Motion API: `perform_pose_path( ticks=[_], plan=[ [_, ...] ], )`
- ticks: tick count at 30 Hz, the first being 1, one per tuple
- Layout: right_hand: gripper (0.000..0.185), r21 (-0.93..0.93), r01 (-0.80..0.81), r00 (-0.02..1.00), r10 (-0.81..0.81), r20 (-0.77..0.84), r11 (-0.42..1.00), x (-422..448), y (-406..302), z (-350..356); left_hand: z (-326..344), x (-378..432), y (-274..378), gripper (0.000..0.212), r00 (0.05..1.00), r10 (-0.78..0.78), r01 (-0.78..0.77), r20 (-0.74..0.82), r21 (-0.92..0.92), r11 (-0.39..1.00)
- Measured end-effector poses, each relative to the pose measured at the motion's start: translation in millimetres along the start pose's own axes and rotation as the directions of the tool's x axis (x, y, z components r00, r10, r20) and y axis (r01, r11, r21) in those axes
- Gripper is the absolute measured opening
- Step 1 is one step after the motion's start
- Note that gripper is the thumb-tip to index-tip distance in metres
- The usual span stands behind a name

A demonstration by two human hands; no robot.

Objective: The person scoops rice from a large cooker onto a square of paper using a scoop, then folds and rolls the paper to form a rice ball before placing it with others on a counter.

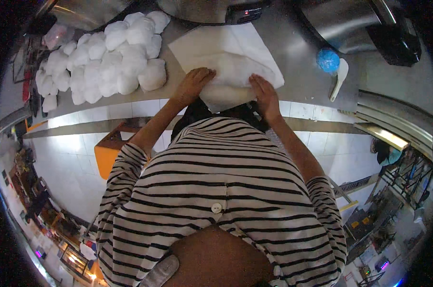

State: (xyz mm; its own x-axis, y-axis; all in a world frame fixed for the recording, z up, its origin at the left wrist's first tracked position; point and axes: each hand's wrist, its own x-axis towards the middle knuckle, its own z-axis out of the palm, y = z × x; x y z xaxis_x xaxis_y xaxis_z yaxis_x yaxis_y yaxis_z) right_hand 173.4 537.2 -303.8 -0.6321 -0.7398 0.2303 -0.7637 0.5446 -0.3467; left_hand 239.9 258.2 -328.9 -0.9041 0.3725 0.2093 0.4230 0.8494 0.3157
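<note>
A thin white sheet (223,41), paper or cloth, lies on the steel counter (288,61) before me. Its near part is folded over into a flattened, slightly bulging roll; whether anything is inside is hidden. My left hand (194,85) grips the left end of this fold, fingers curled over it. At the right end, my right hand (266,94) has its fingertips pressed on the folded layer. Rounded white wrapped bundles (112,70) are piled to the left of the sheet. Farther right lie a round blue ball (328,60) and a white plastic paddle (340,79).
Large metal vessels (198,10) stand along the back of the counter; one at the right carries a black handle-like part (394,45). An orange box-like stool (108,154) is on the tiled floor at left. A metal ledge (395,111) borders the right side.
</note>
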Motion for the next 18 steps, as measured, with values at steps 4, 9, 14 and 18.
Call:
perform_pose_path(
  ticks=[4,9,14,18],
  plan=[
    [0.028,0.092,-0.072,0.988,0.059,0.142,0.993,31.7,5.3,-23.3,-31.8,29.6,-3.0,0.041,0.981,0.003,-0.001,0.193,-0.011,1.000],
    [0.049,0.137,-0.428,0.794,0.299,0.529,0.894,82.4,47.8,-19.7,-54.2,85.0,-12.6,0.028,0.849,-0.191,0.225,0.493,-0.011,0.974],
    [0.072,-0.336,-0.386,0.771,0.500,0.393,0.859,110.3,26.4,1.3,-17.5,115.1,10.2,0.038,0.734,-0.624,0.447,0.268,0.502,0.741],
    [0.053,-0.292,-0.248,0.965,0.263,0.015,0.924,82.2,4.2,-2.3,-17.6,98.1,6.0,0.037,0.887,-0.454,0.334,0.084,0.561,0.757]
  ],
)
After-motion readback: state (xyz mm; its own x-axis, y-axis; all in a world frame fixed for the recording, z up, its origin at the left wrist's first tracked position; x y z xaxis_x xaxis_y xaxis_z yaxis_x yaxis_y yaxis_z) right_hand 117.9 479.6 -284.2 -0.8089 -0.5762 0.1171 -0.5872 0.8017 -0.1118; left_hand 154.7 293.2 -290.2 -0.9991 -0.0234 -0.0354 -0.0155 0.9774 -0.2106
